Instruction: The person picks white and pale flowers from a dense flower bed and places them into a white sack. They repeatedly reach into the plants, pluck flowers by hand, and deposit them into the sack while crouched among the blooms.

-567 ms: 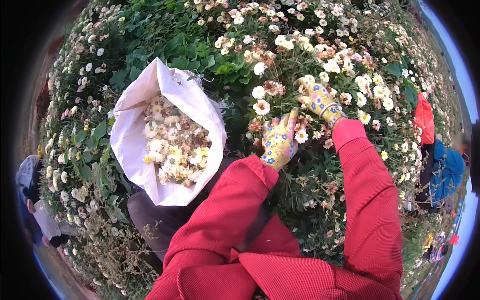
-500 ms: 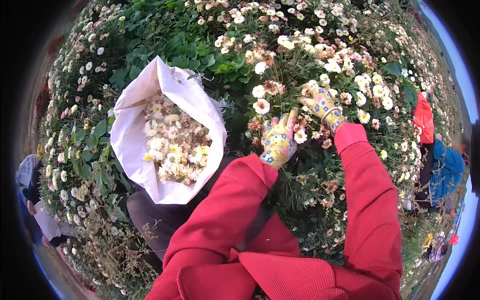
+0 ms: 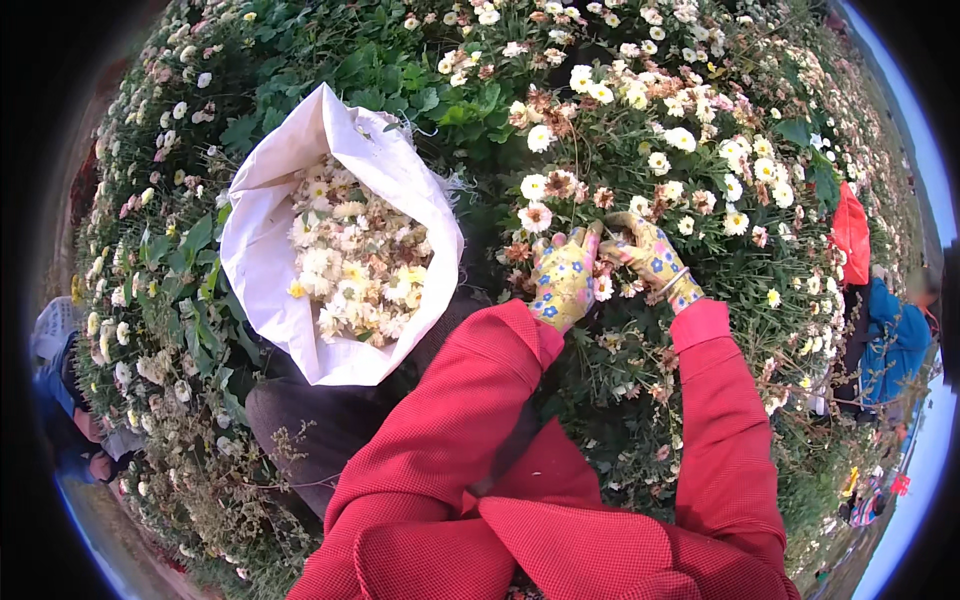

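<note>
Both my hands wear yellow gloves printed with blue and pink flowers, and they are close together among chrysanthemum stems. My left hand [image 3: 563, 277] shows its back, its bent fingers pointing up into the plants; its palm is hidden. Just to the right, my right hand [image 3: 650, 258] curls its fingers and thumb toward the left hand; whatever lies between them is unclear. A pale chrysanthemum flower [image 3: 535, 216] with a pinkish-brown centre stands above the left hand. At left, an open white woven sack [image 3: 262, 250] holds many picked white, yellowish and browned flower heads [image 3: 355, 270].
Dense chrysanthemum plants [image 3: 690, 140] surround me, with broad green leaves [image 3: 370, 75] behind the sack. My dark-trousered leg [image 3: 285, 425] is below the sack. A red cloth or bag [image 3: 850, 235] and a person in blue [image 3: 890, 345] are at right; another person [image 3: 75, 400] is at far left.
My right hand has moved down and left, close to the left hand, and its fingers have curled in. The left hand stays at nearly the same spot. The view has shifted slightly.
</note>
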Demonstrator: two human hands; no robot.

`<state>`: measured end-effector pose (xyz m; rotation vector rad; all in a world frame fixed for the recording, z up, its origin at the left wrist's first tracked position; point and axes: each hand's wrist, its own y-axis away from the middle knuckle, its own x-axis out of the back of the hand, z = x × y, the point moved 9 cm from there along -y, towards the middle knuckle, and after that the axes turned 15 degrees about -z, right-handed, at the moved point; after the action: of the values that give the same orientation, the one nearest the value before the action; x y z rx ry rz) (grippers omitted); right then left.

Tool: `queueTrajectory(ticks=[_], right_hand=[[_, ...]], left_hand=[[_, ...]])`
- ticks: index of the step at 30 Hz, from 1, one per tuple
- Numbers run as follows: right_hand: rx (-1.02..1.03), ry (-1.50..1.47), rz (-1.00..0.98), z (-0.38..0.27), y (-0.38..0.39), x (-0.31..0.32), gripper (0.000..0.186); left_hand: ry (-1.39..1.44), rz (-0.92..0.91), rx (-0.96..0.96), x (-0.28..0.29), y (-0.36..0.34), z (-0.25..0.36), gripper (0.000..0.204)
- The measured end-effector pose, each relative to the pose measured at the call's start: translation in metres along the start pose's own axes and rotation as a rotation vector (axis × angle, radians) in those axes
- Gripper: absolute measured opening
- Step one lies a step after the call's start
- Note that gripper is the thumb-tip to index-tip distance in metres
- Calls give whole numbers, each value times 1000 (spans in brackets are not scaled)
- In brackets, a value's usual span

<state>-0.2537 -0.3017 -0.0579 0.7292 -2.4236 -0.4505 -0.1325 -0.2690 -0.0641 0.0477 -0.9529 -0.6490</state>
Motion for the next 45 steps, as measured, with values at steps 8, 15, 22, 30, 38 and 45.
queueTrajectory(ticks=[8,15,22,30,38,45], right_hand=[[70,-142,331,23,5,-10,30],[18,-99,390,54,19,-20,25],[-20,-234,425,10,84,-18,25],[82,-429,450,-40,17,76,32],[363,-544,334,-99,12,43,31],[761,172,281,-275,12,-84,34]], left_hand=[[-81,-61,-39,3,-4,7,91],[-23,-24,-138,-19,-16,4,85],[209,-19,-232,-26,-26,-7,81],[125,-195,-160,-37,-22,6,90],[42,-119,-200,-27,-14,20,70],[21,-36,-177,-23,-2,12,62]])
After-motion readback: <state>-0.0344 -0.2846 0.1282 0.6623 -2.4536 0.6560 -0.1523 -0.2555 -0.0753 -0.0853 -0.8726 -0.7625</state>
